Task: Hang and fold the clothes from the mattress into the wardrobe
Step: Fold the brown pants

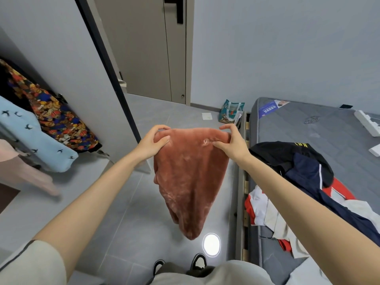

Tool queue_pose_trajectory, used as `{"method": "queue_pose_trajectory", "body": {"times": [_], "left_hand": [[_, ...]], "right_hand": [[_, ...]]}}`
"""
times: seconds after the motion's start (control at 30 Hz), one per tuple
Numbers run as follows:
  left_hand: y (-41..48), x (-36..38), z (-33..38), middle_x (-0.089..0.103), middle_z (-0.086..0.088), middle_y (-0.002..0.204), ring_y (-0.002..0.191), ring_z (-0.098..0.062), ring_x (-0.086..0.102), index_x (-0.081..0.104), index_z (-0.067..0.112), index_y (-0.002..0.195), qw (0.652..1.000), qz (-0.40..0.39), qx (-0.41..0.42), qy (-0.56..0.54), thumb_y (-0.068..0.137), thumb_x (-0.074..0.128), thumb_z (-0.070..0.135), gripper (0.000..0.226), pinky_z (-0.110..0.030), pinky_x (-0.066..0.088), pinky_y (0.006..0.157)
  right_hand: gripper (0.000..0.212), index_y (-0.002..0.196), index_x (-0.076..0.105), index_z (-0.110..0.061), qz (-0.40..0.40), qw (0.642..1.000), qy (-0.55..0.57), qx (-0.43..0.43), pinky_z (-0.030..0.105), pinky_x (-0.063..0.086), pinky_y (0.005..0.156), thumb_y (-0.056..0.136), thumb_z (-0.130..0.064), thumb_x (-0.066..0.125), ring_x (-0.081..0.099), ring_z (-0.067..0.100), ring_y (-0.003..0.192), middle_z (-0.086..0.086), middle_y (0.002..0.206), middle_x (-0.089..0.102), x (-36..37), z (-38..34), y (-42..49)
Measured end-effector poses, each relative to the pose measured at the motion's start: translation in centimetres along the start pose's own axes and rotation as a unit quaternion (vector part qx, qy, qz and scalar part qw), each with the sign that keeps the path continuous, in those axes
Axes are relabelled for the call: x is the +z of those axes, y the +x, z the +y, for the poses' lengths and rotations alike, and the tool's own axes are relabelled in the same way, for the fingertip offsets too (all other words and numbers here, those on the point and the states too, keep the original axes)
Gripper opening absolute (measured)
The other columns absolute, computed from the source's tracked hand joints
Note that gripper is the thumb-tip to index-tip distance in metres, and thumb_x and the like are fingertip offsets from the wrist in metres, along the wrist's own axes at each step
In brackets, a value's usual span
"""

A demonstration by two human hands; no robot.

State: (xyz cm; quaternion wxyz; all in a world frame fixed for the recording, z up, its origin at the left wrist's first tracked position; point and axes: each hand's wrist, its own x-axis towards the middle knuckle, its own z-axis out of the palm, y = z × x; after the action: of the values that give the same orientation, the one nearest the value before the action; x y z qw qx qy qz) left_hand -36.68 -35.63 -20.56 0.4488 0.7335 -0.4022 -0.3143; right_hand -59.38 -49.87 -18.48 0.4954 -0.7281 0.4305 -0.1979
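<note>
beside the right edge, a grey mattress bears a heap of dark, white and red clothes. opposite, the wardrobe holds a pale blue top and a patterned garment. between them, over the floor, a rust fleece garment hangs to a point. the left hand and right hand each pinch its top edge, fingers curled over the fabric.

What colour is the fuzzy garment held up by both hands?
Rusty pinkish-brown, a plain fleece garment, seen in the head view.
</note>
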Motion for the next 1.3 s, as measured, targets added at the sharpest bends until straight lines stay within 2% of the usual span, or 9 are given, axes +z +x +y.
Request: {"method": "queue_pose_trajectory", "body": {"times": [0.13,0.23,0.37,0.53,0.67,0.77,0.97,1.1,1.3], "left_hand": [[0.2,1.6,1.6,0.055,0.003,0.134,0.115,-0.006,0.055,0.060,0.039,0.116,0.990,-0.065,-0.077,-0.095,0.101,0.047,0.023,0.025,-0.018,0.048,0.089],[0.3,1.3,2.4,0.060,0.006,0.128,0.104,-0.003,0.064,0.064,0.041,0.114,0.960,-0.158,-0.152,-0.174,0.094,0.059,0.024,0.027,-0.017,0.054,0.076],[0.7,-0.6,2.3,0.056,0.011,0.130,0.114,-0.008,0.059,0.051,0.046,0.130,0.945,-0.285,-0.144,-0.076,0.064,0.083,-0.002,0.087,-0.018,0.053,0.082],[1.1,0.2,2.1,0.032,-0.003,0.142,0.133,-0.025,0.030,0.044,0.043,0.135,0.949,-0.226,-0.092,0.201,0.071,0.075,-0.004,0.086,-0.035,0.040,0.105],[1.4,0.0,1.1,0.019,-0.013,0.151,0.141,-0.032,0.020,0.047,0.030,0.139,0.920,-0.180,-0.005,0.348,0.080,0.073,0.011,0.067,-0.042,0.024,0.114],[1.6,-0.9,0.4,0.059,-0.007,0.123,0.119,-0.028,0.050,0.061,0.019,0.121,0.921,-0.135,0.072,0.357,0.082,0.070,0.013,0.041,-0.035,0.036,0.099],[2.4,-3.0,-0.2,0.062,0.002,0.082,0.087,-0.026,0.058,0.059,0.018,0.079,0.924,-0.075,0.135,0.349,0.079,0.070,0.030,0.017,-0.031,0.036,0.065],[3.4,-4.0,0.1,0.059,0.004,0.089,0.091,-0.019,0.051,0.059,0.025,0.085,0.959,-0.081,0.102,0.253,0.076,0.075,0.035,0.021,-0.030,0.039,0.071],[3.8,-1.9,2.4,0.067,0.000,0.106,0.102,-0.016,0.062,0.063,0.022,0.108,0.986,-0.165,-0.010,-0.022,0.081,0.075,0.025,0.030,-0.032,0.050,0.092]], "right_hand": [[0.038,0.125,0.040,-0.019,-0.015,1.000,-0.016,0.002,0.029,0.042,0.069,0.093,-0.013,0.060,0.051,0.012,0.073,0.002,0.079,0.049,-1.1,0.2,0.0],[0.056,0.142,0.034,-0.029,-0.077,0.975,0.144,0.153,0.033,0.047,0.078,0.095,-0.010,0.058,0.057,0.018,0.092,0.008,0.107,0.056,-2.1,0.0,-0.1],[0.094,0.151,0.018,-0.035,-0.135,0.895,0.334,0.264,0.043,0.051,0.069,0.082,0.012,0.064,0.061,0.029,0.103,0.010,0.126,0.054,-3.5,0.1,0.0],[0.107,0.148,0.026,-0.030,-0.178,0.980,0.036,0.087,0.046,0.054,0.086,0.067,0.025,0.068,0.057,0.036,0.109,0.019,0.123,0.048,-1.5,-0.7,-0.6],[0.064,0.135,0.045,-0.018,-0.152,0.951,-0.267,-0.012,0.021,0.031,0.094,0.078,0.001,0.069,0.037,0.032,0.121,0.018,0.128,0.044,0.4,-0.1,0.0],[0.040,0.127,0.051,-0.012,-0.122,0.935,-0.331,-0.038,0.023,0.033,0.093,0.089,-0.010,0.062,0.042,0.032,0.111,0.017,0.126,0.037,1.4,0.3,0.2],[0.026,0.118,0.051,-0.017,-0.032,0.914,-0.395,-0.082,0.044,0.042,0.091,0.093,-0.022,0.054,0.050,0.035,0.106,0.008,0.120,0.058,2.4,1.3,-0.2],[0.021,0.102,0.059,-0.018,0.047,0.988,-0.147,-0.009,0.034,0.048,0.083,0.084,-0.024,0.067,0.057,0.020,0.096,0.000,0.096,0.067,1.9,1.7,-1.6],[0.036,0.115,0.058,-0.016,0.158,0.978,0.114,0.068,0.017,0.047,0.073,0.083,-0.025,0.072,0.061,0.008,0.097,-0.002,0.108,0.064,0.8,1.3,-4.5]]}}
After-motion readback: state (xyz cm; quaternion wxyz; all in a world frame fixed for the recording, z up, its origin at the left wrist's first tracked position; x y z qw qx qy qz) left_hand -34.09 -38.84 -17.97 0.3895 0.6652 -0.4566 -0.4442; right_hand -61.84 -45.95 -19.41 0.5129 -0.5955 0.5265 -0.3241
